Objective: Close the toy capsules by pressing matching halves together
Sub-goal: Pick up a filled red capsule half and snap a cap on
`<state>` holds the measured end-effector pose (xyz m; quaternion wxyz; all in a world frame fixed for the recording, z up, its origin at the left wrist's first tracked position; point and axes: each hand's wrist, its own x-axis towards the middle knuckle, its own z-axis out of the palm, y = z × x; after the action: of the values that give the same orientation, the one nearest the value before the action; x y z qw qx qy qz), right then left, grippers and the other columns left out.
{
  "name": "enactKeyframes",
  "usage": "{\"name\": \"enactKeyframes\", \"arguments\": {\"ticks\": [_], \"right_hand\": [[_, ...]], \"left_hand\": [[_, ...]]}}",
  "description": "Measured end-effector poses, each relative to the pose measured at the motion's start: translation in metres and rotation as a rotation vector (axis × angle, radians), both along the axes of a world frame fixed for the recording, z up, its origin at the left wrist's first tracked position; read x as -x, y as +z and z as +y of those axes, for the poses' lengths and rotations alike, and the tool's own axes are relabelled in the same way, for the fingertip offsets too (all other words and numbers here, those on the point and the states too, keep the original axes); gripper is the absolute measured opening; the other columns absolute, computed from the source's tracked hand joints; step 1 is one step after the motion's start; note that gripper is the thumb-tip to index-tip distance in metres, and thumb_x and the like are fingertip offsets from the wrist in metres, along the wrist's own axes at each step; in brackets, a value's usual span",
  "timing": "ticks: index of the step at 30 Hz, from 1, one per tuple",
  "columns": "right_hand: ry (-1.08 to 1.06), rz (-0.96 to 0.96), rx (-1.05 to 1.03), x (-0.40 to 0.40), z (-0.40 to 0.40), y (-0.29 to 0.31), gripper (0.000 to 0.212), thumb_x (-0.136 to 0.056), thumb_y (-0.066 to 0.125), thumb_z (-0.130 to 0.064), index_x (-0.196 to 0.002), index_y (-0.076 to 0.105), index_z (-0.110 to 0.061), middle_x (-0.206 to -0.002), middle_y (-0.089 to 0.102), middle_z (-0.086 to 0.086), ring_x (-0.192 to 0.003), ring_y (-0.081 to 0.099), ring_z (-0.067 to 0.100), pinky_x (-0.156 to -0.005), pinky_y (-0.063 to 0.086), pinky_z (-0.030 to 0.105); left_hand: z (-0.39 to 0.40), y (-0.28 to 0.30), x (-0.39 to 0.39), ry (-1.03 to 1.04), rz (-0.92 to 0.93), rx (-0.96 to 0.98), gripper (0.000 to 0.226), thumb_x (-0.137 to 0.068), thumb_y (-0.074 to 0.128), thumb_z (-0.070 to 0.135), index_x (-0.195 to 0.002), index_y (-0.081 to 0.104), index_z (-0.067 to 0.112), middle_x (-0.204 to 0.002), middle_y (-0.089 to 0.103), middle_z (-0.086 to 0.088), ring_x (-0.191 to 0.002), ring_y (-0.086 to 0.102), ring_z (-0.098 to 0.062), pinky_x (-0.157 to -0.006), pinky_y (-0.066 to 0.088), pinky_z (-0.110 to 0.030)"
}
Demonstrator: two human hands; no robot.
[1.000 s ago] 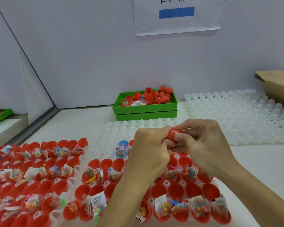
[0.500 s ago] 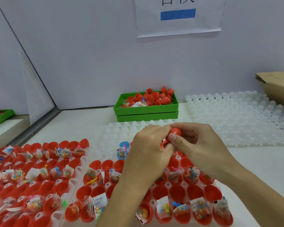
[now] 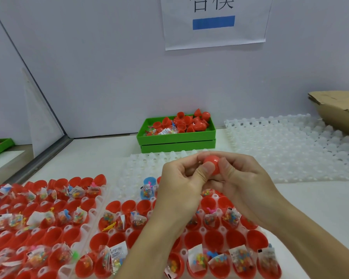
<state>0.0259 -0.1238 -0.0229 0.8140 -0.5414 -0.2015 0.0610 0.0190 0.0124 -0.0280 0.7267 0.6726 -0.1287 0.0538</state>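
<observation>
Two bare hands meet above a table, clamped together on a single red toy capsule [image 3: 211, 165]. The left hand [image 3: 181, 190] curls round it from one side, its thumb pressed over the capsule's near face; the right hand [image 3: 244, 184] wraps the other side, fingers bent over the top. Only the capsule's rounded upper part shows between the fingertips, and whether its two halves are fully seated cannot be told.

Directly below the hands and wrists sits a white plastic tray [image 3: 214, 198] of open red capsule halves [image 3: 214, 238], many holding small clear packets of coloured toy pieces [image 3: 239, 258]. One blue capsule half [image 3: 149, 183] stands in the tray just to the left of the left hand. A second tray of red halves and packets [image 3: 40, 218] lies further left, touching the first.

Beyond the hands, stacked green bins [image 3: 176, 140] hold loose red capsule halves [image 3: 187, 122]. To the right of the right hand, empty white trays [image 3: 290, 146] spread toward a cardboard box [image 3: 338, 109] at the frame's edge. A paper sign [image 3: 214, 23] with a blue bar hangs on the wall behind.
</observation>
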Motion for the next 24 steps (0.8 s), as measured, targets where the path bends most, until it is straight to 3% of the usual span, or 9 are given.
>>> {"name": "enactKeyframes", "arguments": {"ticks": [5,9,11,14,18,24], "right_hand": [[0.002,-0.014,-0.005,0.0,0.001,-0.001,0.032,-0.083,0.053,-0.019,-0.103,0.069,-0.001,-0.1,0.072,0.025,-0.094,0.072,0.037,-0.072,0.059,0.032],[0.038,-0.01,-0.014,-0.003,-0.004,-0.002,0.031,-0.087,0.05,-0.015,-0.108,0.068,0.0,-0.105,0.071,0.026,-0.098,0.071,0.038,-0.075,0.059,0.033],[0.047,-0.017,-0.008,-0.006,-0.007,-0.003,0.031,-0.088,0.051,-0.013,-0.111,0.068,0.0,-0.107,0.071,0.025,-0.1,0.07,0.038,-0.077,0.06,0.035],[-0.045,-0.09,0.122,-0.008,-0.011,-0.005,0.029,-0.088,0.058,-0.019,-0.114,0.071,-0.011,-0.108,0.072,0.018,-0.101,0.07,0.034,-0.083,0.059,0.041],[-0.214,-0.158,0.271,-0.009,-0.016,-0.004,0.036,-0.08,0.069,-0.022,-0.116,0.07,-0.018,-0.105,0.075,0.001,-0.099,0.072,0.019,-0.08,0.058,0.026],[-0.273,-0.18,0.31,-0.01,-0.019,-0.001,0.036,-0.086,0.064,0.008,-0.113,0.07,-0.014,-0.1,0.077,0.001,-0.093,0.074,0.017,-0.083,0.058,0.025]], "left_hand": [[-0.004,-0.002,0.002,0.091,-0.058,-0.083,0.02,-0.094,0.06,0.011,-0.101,0.075,0.022,-0.091,0.078,0.0,-0.089,0.075,-0.017,-0.083,0.06,-0.04],[-0.004,-0.002,0.002,0.067,-0.062,-0.047,0.019,-0.093,0.06,0.016,-0.105,0.074,0.018,-0.094,0.077,-0.003,-0.092,0.074,-0.02,-0.085,0.059,-0.044],[-0.004,-0.002,0.0,-0.01,-0.017,0.017,0.027,-0.09,0.059,0.02,-0.114,0.07,0.013,-0.101,0.076,-0.009,-0.099,0.072,-0.026,-0.089,0.057,-0.047],[0.0,-0.001,-0.002,-0.108,0.085,0.12,0.045,-0.084,0.061,0.026,-0.127,0.062,0.012,-0.108,0.074,-0.012,-0.105,0.07,-0.027,-0.091,0.057,-0.042],[0.004,-0.002,-0.007,-0.053,0.115,0.136,0.024,-0.094,0.06,0.015,-0.117,0.067,0.014,-0.104,0.075,-0.011,-0.098,0.073,-0.027,-0.086,0.058,-0.04],[0.004,-0.001,-0.006,-0.011,0.051,0.059,0.021,-0.098,0.056,0.013,-0.112,0.069,0.021,-0.097,0.077,-0.007,-0.091,0.075,-0.024,-0.08,0.061,-0.036]]}}
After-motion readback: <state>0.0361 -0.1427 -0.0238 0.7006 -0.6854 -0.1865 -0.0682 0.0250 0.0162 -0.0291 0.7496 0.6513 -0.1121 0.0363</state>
